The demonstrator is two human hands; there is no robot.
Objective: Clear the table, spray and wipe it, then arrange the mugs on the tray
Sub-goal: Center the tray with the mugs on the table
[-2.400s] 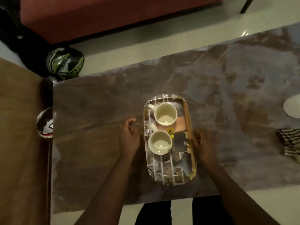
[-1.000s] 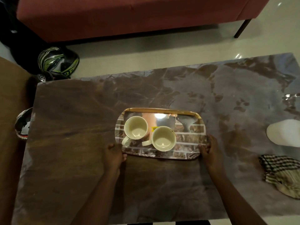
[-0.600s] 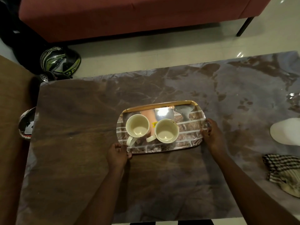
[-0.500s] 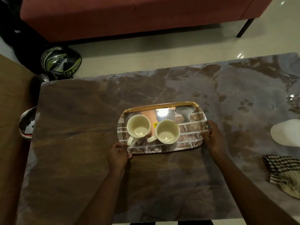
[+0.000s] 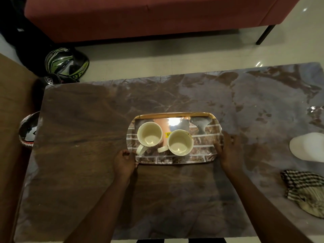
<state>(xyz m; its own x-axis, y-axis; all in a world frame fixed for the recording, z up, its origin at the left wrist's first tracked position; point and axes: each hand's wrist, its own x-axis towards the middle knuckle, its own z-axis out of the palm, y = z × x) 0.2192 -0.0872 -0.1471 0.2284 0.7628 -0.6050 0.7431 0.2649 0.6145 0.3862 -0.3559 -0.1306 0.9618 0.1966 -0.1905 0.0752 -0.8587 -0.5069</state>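
A shiny brick-patterned tray (image 5: pixel 203 155) with a gold far rim lies lengthwise in the middle of the brown marbled table (image 5: pixel 84 137). Two cream mugs stand upright and empty on its left half: the left mug (image 5: pixel 149 136) and the right mug (image 5: pixel 180 142), handles toward me. My left hand (image 5: pixel 124 161) grips the tray's near-left corner. My right hand (image 5: pixel 228 151) holds the tray's right end, thumb on the rim.
A white rounded object (image 5: pixel 308 146) and a crumpled checked cloth (image 5: pixel 305 190) lie at the table's right side. Helmets (image 5: pixel 64 63) sit on the floor beyond the far-left corner. A red sofa (image 5: pixel 149 14) stands across the floor.
The tray was turned from pointing away from me to lying crosswise, both hands staying on its ends. Over the last half second it has barely moved.
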